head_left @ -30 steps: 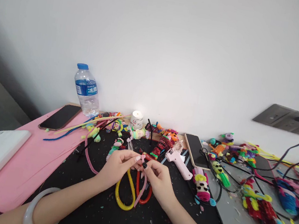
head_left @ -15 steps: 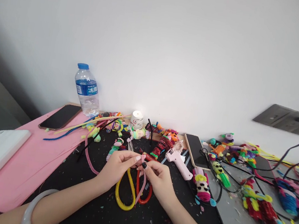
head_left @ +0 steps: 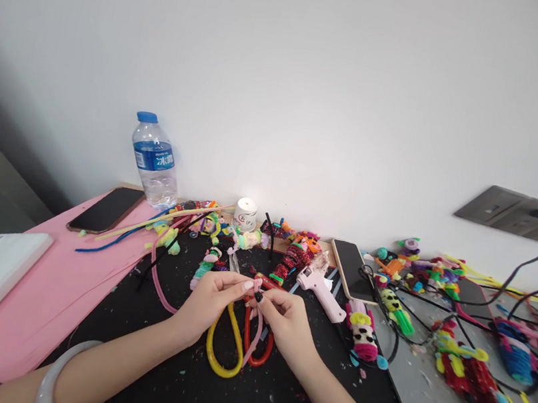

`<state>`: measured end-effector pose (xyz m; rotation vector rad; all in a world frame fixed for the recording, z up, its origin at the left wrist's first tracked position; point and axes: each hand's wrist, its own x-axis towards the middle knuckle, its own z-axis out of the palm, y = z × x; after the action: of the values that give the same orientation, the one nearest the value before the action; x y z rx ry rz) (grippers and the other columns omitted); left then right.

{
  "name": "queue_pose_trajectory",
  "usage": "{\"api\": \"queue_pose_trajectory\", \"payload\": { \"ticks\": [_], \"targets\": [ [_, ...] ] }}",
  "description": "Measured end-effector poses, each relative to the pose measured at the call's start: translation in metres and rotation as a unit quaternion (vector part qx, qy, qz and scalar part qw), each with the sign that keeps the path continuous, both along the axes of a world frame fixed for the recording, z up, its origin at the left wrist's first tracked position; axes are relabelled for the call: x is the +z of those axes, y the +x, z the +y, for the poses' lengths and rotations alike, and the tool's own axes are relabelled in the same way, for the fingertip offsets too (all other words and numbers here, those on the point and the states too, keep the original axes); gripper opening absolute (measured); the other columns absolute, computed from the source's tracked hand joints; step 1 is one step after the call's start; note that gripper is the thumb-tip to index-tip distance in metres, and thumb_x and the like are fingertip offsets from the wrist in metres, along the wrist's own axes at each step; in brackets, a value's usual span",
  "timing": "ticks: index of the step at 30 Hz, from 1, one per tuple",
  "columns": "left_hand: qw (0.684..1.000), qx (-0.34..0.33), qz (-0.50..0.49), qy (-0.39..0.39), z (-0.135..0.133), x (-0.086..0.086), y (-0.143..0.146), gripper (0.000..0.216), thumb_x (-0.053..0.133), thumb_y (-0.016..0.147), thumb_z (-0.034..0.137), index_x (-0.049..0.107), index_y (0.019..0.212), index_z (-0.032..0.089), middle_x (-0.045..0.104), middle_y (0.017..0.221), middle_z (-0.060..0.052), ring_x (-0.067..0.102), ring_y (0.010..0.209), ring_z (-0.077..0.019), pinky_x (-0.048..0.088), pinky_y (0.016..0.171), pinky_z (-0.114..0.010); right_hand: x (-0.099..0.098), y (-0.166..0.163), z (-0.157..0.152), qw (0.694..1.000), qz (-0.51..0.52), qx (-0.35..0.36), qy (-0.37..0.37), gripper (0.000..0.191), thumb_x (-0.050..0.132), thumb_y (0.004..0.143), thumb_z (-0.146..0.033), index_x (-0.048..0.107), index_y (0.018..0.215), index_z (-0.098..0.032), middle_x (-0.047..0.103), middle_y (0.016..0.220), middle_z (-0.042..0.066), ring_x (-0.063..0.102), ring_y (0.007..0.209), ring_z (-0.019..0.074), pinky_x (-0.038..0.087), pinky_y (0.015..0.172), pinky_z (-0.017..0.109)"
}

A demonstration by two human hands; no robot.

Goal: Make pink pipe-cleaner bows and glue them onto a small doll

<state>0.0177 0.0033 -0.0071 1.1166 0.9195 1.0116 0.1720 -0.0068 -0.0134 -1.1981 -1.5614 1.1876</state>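
Pink strip [head_left: 257,334]: over handles of scissors [head_left: 222,373], top between both hands | long axis: tail drops nearward, between the scissors' two loops | left hand [head_left: 211,299]: thumb and finger pinched at top | right hand [head_left: 287,320]: pinched just below, nearer tail

Head-worn view; looks forward, down; wall [head_left: 294,97] ahead

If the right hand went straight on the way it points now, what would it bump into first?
Beyond the pink strip it holds, the right hand would probably meet the left hand first, though depth is unclear.
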Motion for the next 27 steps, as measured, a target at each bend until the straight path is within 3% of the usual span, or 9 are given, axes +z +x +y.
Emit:
{"api": "queue_pose_trajectory", "payload": {
  "ticks": [13,27],
  "targets": [
    [0.999,-0.014,0.036,0.012,0.0018,-0.0057,-0.0033,0.024,0.061,0.078,0.031,0.071,0.091,0.014,0.072,0.08,-0.005,0.063,0.075,-0.0173,0.048,0.071,-0.025,0.0017,-0.0021,-0.0026,1.0,-0.002,-0.017,-0.022,0.026,0.05,0.077,-0.023,0.059,0.054,-0.014,0.057,0.052,0.0,0.046,0.047,0.01,0.035,0.048,0.021],
    [0.991,-0.031,0.1,0.078,0.0017,-0.0008,-0.004,0.022,0.058,0.079,0.031,0.071,0.081,0.014,0.071,0.073,-0.004,0.064,0.07,-0.0179,0.049,0.066,-0.025,0.001,-0.0023,-0.0033,0.999,0.009,-0.022,-0.041,0.026,0.05,0.076,-0.021,0.054,0.051,-0.015,0.055,0.051,-0.001,0.045,0.046,0.0095,0.033,0.047,0.02]
  ]
}}
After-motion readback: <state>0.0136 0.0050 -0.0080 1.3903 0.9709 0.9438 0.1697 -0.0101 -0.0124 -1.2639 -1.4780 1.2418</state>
